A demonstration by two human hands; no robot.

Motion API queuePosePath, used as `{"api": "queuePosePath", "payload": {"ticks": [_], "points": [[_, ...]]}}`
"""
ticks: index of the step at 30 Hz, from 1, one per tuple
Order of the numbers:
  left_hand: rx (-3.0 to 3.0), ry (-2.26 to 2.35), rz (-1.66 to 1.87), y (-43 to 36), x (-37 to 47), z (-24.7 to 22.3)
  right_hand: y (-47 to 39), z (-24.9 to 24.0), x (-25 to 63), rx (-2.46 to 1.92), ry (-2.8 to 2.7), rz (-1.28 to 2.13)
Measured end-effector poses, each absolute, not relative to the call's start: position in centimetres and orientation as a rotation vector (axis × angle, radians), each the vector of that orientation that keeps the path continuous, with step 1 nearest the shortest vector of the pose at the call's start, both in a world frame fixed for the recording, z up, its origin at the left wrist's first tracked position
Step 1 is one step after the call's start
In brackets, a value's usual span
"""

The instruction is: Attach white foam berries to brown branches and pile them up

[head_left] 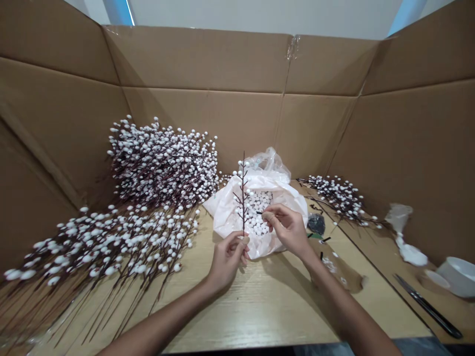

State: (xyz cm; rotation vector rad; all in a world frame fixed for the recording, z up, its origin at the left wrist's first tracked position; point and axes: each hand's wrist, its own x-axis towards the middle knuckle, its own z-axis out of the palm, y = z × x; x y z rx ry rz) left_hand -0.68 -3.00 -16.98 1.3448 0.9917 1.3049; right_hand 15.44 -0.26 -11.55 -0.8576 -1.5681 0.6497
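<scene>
My left hand pinches the lower end of an upright brown artificial berry branch, which carries a few white berries on its side twigs. To the right of the branch, my right hand has thumb and forefinger closed on a small thin black piece. It is held over an open white plastic bag filled with loose white berries. The black piece and the branch are apart. Bare twigs show on the branch's middle part.
A large heap of white-berry branches stands back left, with more branches in front. Further branches lie right. A bag of black bits, a brown sheet, a knife and white bowl lie right. Cardboard walls surround the table.
</scene>
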Motion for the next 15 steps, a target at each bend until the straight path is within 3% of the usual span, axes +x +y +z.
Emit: {"api": "queuePosePath", "payload": {"ticks": [15], "points": [[1.392, 0.919, 1.212, -3.4, -0.6, -17.0, -0.2, -10.5, 15.9, -0.777, -1.181, 0.577]]}}
